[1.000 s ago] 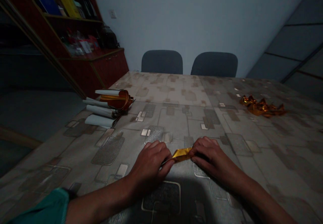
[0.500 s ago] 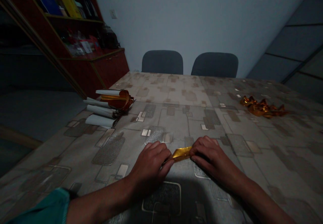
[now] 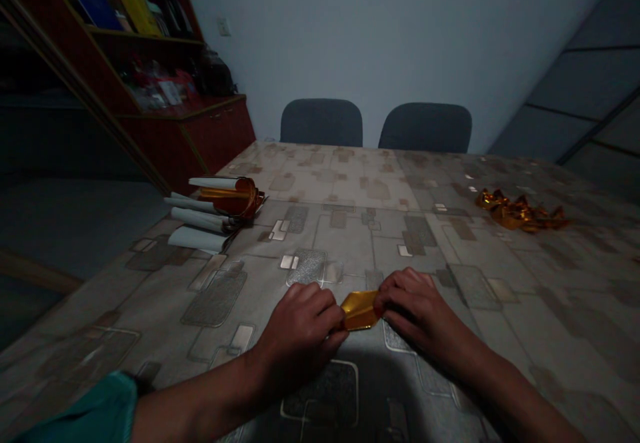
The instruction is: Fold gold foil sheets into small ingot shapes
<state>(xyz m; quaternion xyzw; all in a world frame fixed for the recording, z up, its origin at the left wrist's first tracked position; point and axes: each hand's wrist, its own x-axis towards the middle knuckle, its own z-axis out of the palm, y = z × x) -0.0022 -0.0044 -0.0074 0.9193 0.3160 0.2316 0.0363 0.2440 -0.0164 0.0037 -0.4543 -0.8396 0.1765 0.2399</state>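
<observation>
A small folded piece of gold foil paper (image 3: 361,311) is stretched between my two hands, just above the patterned tablecloth. My left hand (image 3: 306,320) pinches its left end, where the foil narrows to a point. On the other side, the fingers of my right hand (image 3: 411,303) are closed on its right end and hide that tip. Far off to the right lies a row of folded gold foil pieces (image 3: 523,213). At the left, a stack of curled gold foil sheets (image 3: 227,200) with pale backs rests on the table.
The table (image 3: 345,176) wears a cloth printed with rectangles. Two grey chairs (image 3: 321,122) stand behind its far edge, against a pale wall. A dark red cabinet (image 3: 215,133) with folders and bags on its shelves is at the back left.
The gold foil between my hands shows a broader, flatter face and a pointed left end, where it was narrower before. Both hands have barely shifted.
</observation>
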